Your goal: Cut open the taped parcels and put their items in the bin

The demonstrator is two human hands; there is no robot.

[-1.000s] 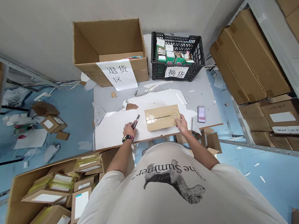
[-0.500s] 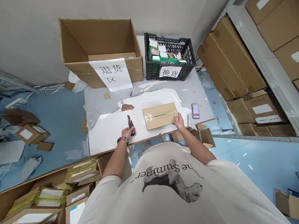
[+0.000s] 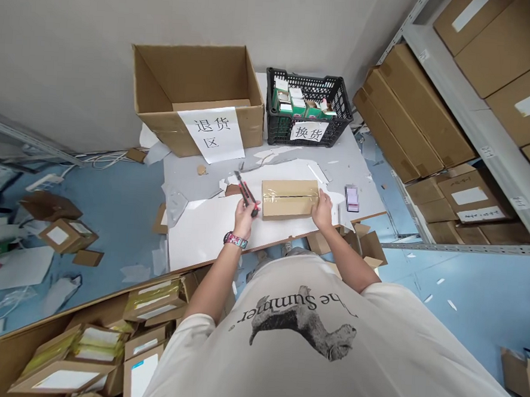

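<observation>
A small cardboard box (image 3: 288, 199), sealed with clear tape along a seam across its top, lies flat on a white board (image 3: 200, 230), seen from the person's head looking down. The right hand (image 3: 322, 210) rests at the box's right end with its fingers together against the cardboard, apparently to keep the box from sliding; how firmly they press cannot be told from here. Just left of the box, the left hand (image 3: 246, 218) curls its fingers together around the handle of a red and black box cutter (image 3: 246, 192). The cutter's tip angles up and away, close to the box but not touching it. A colorful wristband (image 3: 235, 240) circles that wrist. Beyond the box, toward the wall, stand a large open carton (image 3: 196, 74) and a black plastic crate (image 3: 273, 133) of small green and white boxes. Each has a paper sign in Chinese, probably to mark it as a separate sorting spot. A phone (image 3: 352, 198) lies to the right of the box, clear of both hands, and on the near side of the box, a second open carton (image 3: 27, 345) holds stacked parcels.
</observation>
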